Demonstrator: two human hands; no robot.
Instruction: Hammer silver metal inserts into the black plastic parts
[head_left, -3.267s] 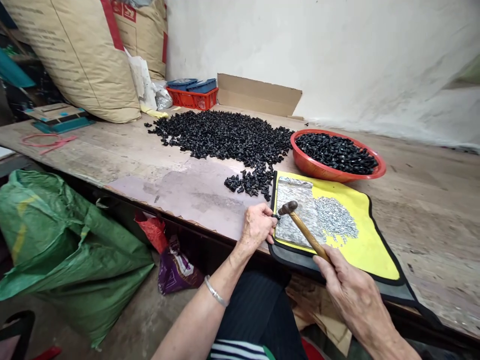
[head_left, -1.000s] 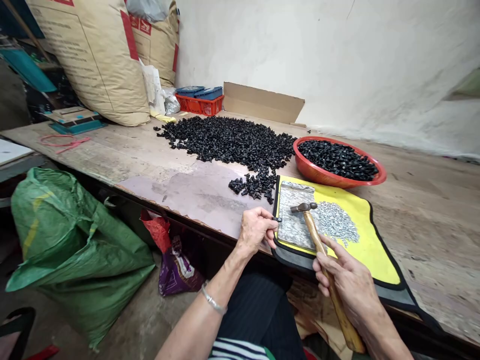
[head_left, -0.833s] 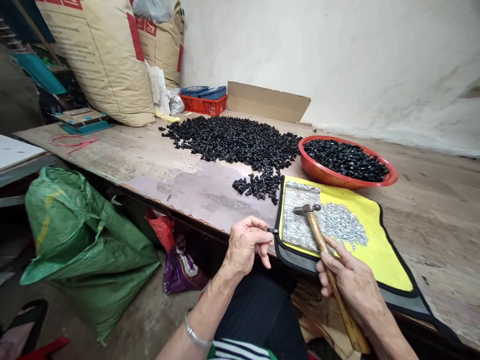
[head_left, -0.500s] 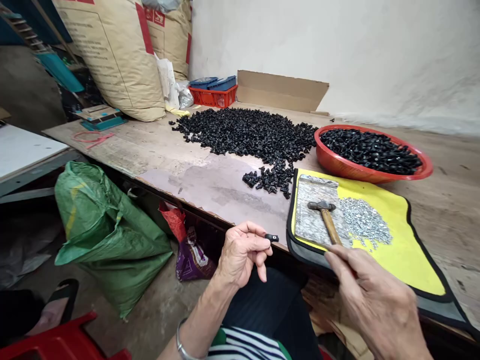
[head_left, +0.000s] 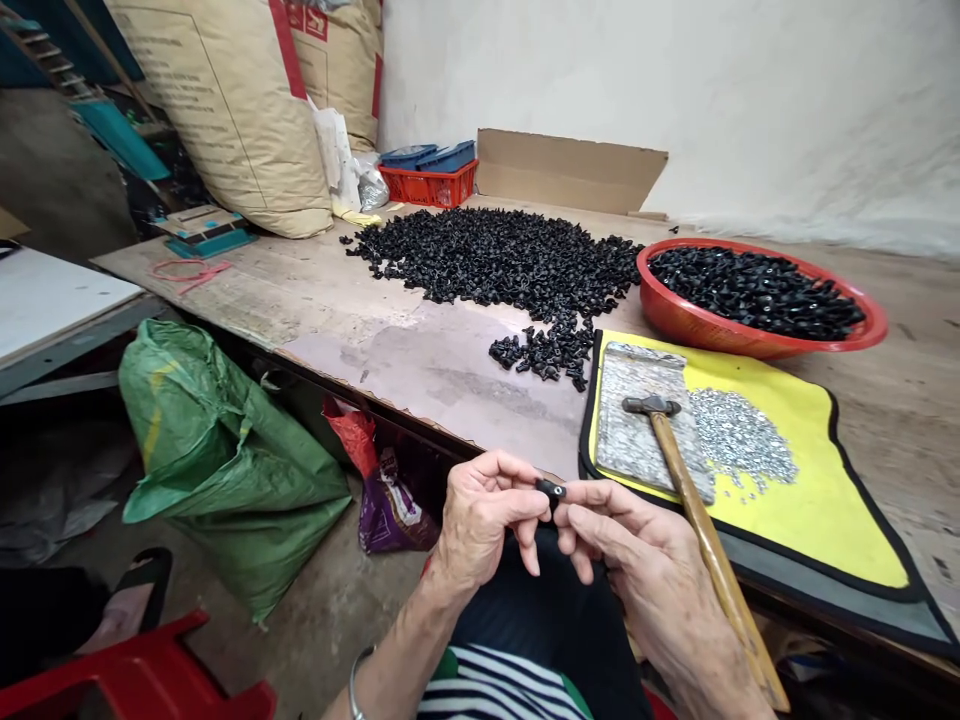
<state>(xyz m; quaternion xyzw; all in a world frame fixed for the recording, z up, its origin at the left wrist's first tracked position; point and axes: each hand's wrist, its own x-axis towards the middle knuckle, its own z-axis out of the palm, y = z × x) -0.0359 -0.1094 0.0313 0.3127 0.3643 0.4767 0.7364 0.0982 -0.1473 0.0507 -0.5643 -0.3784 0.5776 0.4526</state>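
Observation:
Thumb and forefinger of my left hand (head_left: 480, 520) pinch a small black plastic part (head_left: 552, 489) with a light ring on its face, just in front of the table edge. At the part's right end, the fingertips of my right hand (head_left: 652, 560) close on it too. A hammer (head_left: 686, 470) lies free beside my right hand, its head on a grey stone-like slab (head_left: 641, 365) and its wooden handle reaching past the table edge. Right of the slab, many small silvery metal pieces (head_left: 742, 435) are heaped on a yellow mat (head_left: 840, 520).
A large pile of black parts (head_left: 502, 255) covers the table's middle. An orange-red basin (head_left: 705, 325) holds more. Farther back are a red basket (head_left: 427, 187), cardboard (head_left: 570, 170) and big paper sacks (head_left: 232, 110). A green sack (head_left: 225, 470) and red stool (head_left: 142, 670) stand at lower left.
My right hand has let go of the hammer handle and moved left to the black part in my left hand. The hammer stays lying on the slab.

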